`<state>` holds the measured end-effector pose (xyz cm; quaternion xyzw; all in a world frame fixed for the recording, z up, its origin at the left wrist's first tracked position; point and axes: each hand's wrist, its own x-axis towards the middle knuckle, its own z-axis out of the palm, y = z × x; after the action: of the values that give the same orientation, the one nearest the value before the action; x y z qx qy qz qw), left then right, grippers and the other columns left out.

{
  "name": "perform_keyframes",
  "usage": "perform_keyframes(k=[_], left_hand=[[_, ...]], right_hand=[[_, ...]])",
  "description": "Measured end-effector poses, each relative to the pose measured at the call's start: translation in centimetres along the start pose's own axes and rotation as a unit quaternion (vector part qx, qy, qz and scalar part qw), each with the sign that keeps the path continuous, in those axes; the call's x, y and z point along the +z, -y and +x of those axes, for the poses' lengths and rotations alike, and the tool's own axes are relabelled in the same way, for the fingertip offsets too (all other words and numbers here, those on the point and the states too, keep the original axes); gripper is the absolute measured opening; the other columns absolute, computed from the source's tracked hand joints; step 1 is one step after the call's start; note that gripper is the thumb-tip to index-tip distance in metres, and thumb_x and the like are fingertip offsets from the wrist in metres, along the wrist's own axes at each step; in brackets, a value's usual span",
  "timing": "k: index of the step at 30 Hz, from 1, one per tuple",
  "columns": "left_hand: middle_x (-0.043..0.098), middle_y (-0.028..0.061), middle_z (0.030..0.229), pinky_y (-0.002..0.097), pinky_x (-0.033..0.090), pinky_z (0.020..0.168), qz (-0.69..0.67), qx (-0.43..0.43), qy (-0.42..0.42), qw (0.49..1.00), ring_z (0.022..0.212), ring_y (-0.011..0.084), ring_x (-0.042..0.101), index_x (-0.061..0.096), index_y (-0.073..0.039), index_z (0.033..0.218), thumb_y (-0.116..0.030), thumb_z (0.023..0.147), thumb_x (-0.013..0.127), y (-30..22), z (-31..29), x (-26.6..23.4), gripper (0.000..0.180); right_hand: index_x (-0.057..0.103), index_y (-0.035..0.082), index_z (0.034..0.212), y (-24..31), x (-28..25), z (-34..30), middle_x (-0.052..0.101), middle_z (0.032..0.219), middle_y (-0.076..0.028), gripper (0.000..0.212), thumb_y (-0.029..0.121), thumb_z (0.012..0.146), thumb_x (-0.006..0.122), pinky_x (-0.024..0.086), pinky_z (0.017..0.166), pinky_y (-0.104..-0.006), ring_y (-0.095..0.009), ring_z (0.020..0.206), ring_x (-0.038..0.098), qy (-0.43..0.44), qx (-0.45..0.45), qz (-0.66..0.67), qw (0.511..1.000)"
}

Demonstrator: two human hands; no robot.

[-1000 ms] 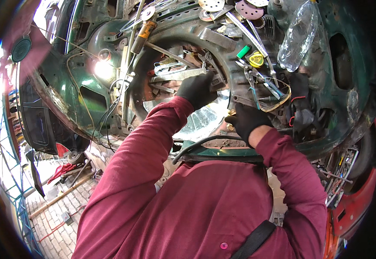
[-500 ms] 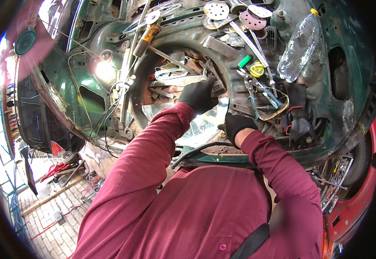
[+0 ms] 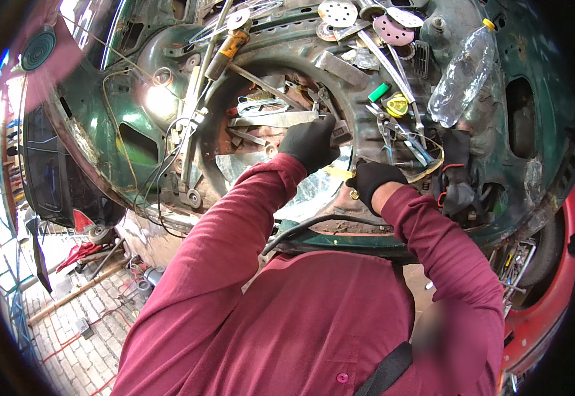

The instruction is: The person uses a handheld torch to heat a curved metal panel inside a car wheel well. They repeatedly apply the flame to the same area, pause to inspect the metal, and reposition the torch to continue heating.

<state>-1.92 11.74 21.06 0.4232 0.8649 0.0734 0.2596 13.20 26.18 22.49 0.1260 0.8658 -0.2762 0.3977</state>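
My left hand [image 3: 308, 143], in a black glove, is closed over the round well [image 3: 209, 105] in the green car body; whatever it grips is hidden. Against its fingertips lies a grey metal block [image 3: 342, 132]. My right hand [image 3: 374, 183], also gloved in black, is closed at the well's right rim. A flat yellowish piece [image 3: 339, 173] and a small brass-coloured round part [image 3: 354, 195] show at its fingers, too little to name. Beneath both hands is a shiny sheet [image 3: 310, 193]. Metal strips [image 3: 277, 120] and a coil of pale wire [image 3: 261, 107] lie farther inside the well.
Pliers [image 3: 384, 129], a yellow tape measure [image 3: 396, 104], a green lighter [image 3: 378, 92] and a clear bottle [image 3: 462, 79] lie to the right. Sanding discs [image 3: 393, 30] are at the back. An orange power tool [image 3: 226, 54] lies back left. A black hose [image 3: 314, 224] crosses the near edge.
My right hand has moved slightly up and right, and the yellowish piece and brass-coloured part now show at its fingers. My left hand stays beside the grey block. The whole view has shifted slightly.
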Motion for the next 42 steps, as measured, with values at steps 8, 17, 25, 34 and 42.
perform_keyframes(k=[8, 17, 25, 34, 42], left_hand=[[0.076, 0.0242, 0.101, 0.0563, 0.06, 0.083, -0.002, 0.002, -0.006, 1.0, 0.095, 0.047, 0.075, 0.063, -0.006, 0.129, -0.034, 0.085, 0.079, 0.1, -0.2, 0.3, 0.055], [0.076, 0.0248, 0.103, 0.0561, 0.06, 0.083, 0.008, -0.005, -0.001, 1.0, 0.095, 0.0467, 0.075, 0.062, -0.007, 0.133, -0.033, 0.085, 0.08, -0.1, -0.3, 0.7, 0.057], [0.076, 0.0244, 0.099, 0.0572, 0.06, 0.082, -0.001, -0.009, -0.001, 1.0, 0.093, 0.047, 0.075, 0.062, -0.005, 0.126, -0.033, 0.084, 0.08, -0.5, 0.0, 0.4, 0.054], [0.075, 0.0237, 0.1, 0.0571, 0.06, 0.083, -0.014, -0.021, -0.01, 1.0, 0.093, 0.0463, 0.076, 0.061, -0.005, 0.12, -0.033, 0.084, 0.079, -0.3, -0.2, 0.4, 0.049], [0.077, 0.0234, 0.101, 0.0547, 0.062, 0.079, 0.004, -0.022, -0.013, 1.0, 0.091, 0.0431, 0.078, 0.062, -0.004, 0.117, -0.031, 0.088, 0.079, -2.2, -1.5, 0.6, 0.043]], right_hand=[[0.078, 0.009, 0.126, 0.7, -1.1, -0.7, 0.078, 0.127, -0.019, 0.037, 0.038, 0.106, 0.067, 0.06, 0.097, -0.0484, -0.037, 0.117, 0.076, 0.032, 0.0, -0.035, 0.999], [0.079, 0.012, 0.126, 1.8, -1.8, -2.0, 0.078, 0.128, -0.018, 0.034, 0.036, 0.105, 0.068, 0.061, 0.097, -0.0477, -0.036, 0.117, 0.076, 0.057, 0.004, -0.065, 0.996], [0.08, 0.012, 0.123, 0.9, -1.4, -1.9, 0.079, 0.125, -0.019, 0.033, 0.036, 0.105, 0.067, 0.06, 0.096, -0.0476, -0.037, 0.116, 0.076, 0.029, -0.017, -0.086, 0.996], [0.08, 0.011, 0.126, 0.8, -2.0, -2.2, 0.078, 0.128, -0.019, 0.036, 0.037, 0.104, 0.068, 0.061, 0.096, -0.0485, -0.037, 0.117, 0.077, 0.042, 0.014, -0.091, 0.995], [0.08, 0.011, 0.128, 1.3, -2.9, -2.9, 0.077, 0.133, -0.017, 0.035, 0.033, 0.106, 0.063, 0.061, 0.099, -0.048, -0.036, 0.12, 0.076, 0.052, 0.021, -0.09, 0.994]])
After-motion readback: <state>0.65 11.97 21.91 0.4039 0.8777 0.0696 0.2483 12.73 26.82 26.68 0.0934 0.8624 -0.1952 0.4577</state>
